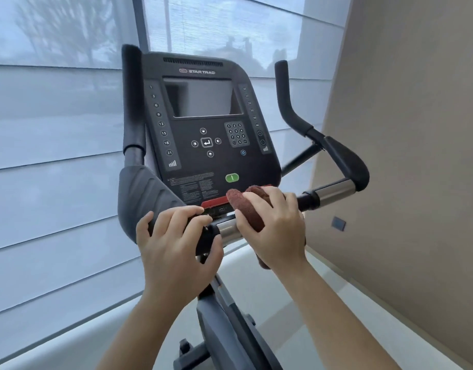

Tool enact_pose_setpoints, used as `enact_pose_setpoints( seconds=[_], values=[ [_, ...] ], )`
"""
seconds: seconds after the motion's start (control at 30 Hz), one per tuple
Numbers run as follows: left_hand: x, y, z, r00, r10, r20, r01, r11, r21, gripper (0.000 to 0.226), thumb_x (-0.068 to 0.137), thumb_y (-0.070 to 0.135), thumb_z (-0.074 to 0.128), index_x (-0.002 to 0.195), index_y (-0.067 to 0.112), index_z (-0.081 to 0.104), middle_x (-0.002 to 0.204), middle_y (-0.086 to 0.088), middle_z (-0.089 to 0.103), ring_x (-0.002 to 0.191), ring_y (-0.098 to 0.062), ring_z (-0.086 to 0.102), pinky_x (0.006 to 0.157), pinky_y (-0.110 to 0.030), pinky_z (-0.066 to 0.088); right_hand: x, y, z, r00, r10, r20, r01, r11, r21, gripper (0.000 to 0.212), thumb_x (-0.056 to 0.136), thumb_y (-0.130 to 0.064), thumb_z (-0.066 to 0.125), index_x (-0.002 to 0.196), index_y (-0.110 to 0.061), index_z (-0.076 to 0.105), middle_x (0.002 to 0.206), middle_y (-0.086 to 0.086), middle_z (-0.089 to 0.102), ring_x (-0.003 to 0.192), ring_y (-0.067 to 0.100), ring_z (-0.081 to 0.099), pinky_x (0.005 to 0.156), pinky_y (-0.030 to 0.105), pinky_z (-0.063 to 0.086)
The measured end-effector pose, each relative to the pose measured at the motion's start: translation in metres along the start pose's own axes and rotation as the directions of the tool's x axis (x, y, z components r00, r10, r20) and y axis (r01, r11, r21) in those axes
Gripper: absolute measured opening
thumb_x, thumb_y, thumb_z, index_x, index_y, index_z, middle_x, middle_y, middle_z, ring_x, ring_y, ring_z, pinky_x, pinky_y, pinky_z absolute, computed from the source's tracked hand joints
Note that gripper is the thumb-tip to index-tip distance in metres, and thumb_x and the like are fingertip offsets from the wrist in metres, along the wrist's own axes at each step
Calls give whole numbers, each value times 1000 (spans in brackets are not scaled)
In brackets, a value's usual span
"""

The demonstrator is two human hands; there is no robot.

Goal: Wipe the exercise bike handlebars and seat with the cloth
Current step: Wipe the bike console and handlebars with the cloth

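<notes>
The exercise bike's black handlebars (334, 192) run across the middle of the view, with chrome sections and upright horns at both ends. My left hand (176, 244) grips the left part of the crossbar, fingers curled over it. Just to its right, my right hand (272, 225) holds a reddish-brown cloth (236, 200) wrapped over the bar below the console. A chrome section (228, 228) shows between the two hands. The seat is out of view.
The black console (206, 124) with screen, keypad and a green button stands right behind the bar. A grey elbow pad (142, 193) sits at the left. Window blinds fill the left and back; a beige wall stands close on the right. The bike frame (224, 316) drops below.
</notes>
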State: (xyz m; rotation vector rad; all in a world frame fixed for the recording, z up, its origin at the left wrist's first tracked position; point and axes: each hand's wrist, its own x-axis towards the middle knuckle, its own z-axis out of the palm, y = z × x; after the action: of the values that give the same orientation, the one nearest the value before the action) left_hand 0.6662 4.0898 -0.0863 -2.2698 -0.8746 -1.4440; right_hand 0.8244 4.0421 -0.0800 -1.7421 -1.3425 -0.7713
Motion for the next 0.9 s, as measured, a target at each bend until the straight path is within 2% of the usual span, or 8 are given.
enact_pose_setpoints(
  seconds=[0.1, 0.23, 0.33, 0.43, 0.6, 0.73, 0.8, 0.9],
  values=[
    [-3, 14, 4, 998, 66, 6, -66, 998, 20, 22, 78, 30, 54, 82, 13, 68, 95, 0, 68, 93, -22, 59, 82, -41, 36, 8, 31, 0, 999, 22, -25, -23, 999, -29, 36, 80, -46, 50, 97, -21, 69, 97, 3, 66, 82, 25, 54, 66, 33, 47],
    [-3, 28, 9, 1000, 17, -10, -16, 999, 41, 22, 78, 29, 53, 84, 14, 67, 95, 2, 68, 95, -19, 56, 81, -40, 34, 11, 49, 2, 990, 134, -44, -131, 989, 66, 36, 79, -44, 49, 97, -20, 69, 99, 5, 65, 85, 28, 54, 69, 39, 51],
    [1, 42, 16, 1000, 16, 7, -16, 999, 52, 22, 78, 28, 52, 84, 14, 67, 94, 1, 67, 91, -20, 57, 78, -37, 34, 3, 36, 6, 998, 36, -50, -31, 996, 84, 36, 82, -45, 50, 101, -21, 68, 104, 5, 64, 92, 27, 53, 75, 36, 47],
    [7, 59, 25, 998, 32, 53, -32, 999, -1, 22, 78, 26, 51, 88, 13, 65, 95, 0, 66, 91, -20, 55, 77, -35, 35, 9, 51, 5, 993, -106, -54, 111, 989, 102, 35, 82, -45, 51, 99, -21, 69, 99, 5, 66, 85, 26, 55, 73, 35, 46],
    [15, 80, 36, 985, 34, 168, -22, 997, -76, 30, 78, 29, 45, 95, 12, 64, 97, -2, 64, 91, -24, 56, 81, -33, 33, 26, 104, 2, 998, -39, -46, 38, 999, -27, 32, 80, -43, 51, 90, -19, 70, 90, 6, 66, 75, 29, 54, 65, 36, 48],
    [23, 93, 46, 978, 65, 201, -42, 992, -117, 31, 79, 29, 43, 96, 12, 64, 98, -3, 64, 91, -24, 57, 80, -35, 41, 34, 118, -5, 991, -131, -7, 131, 991, -21, 33, 81, -42, 51, 93, -18, 70, 89, 7, 66, 74, 28, 54, 65, 35, 47],
    [30, 101, 55, 976, 89, 198, -62, 988, -139, 31, 80, 28, 44, 97, 11, 64, 98, -4, 64, 91, -23, 57, 77, -35, 44, 42, 132, -12, 994, -108, 1, 108, 994, 4, 35, 83, -42, 50, 97, -17, 69, 91, 9, 66, 77, 29, 54, 67, 37, 48],
    [37, 110, 74, 974, 95, 207, -75, 992, -103, 28, 80, 27, 47, 96, 11, 64, 97, -4, 64, 87, -23, 59, 73, -33, 44, 54, 163, -18, 999, 11, 37, -11, 1000, -6, 43, 82, -44, 47, 103, -14, 68, 96, 13, 65, 84, 33, 54, 74, 48, 50]
  ],
)
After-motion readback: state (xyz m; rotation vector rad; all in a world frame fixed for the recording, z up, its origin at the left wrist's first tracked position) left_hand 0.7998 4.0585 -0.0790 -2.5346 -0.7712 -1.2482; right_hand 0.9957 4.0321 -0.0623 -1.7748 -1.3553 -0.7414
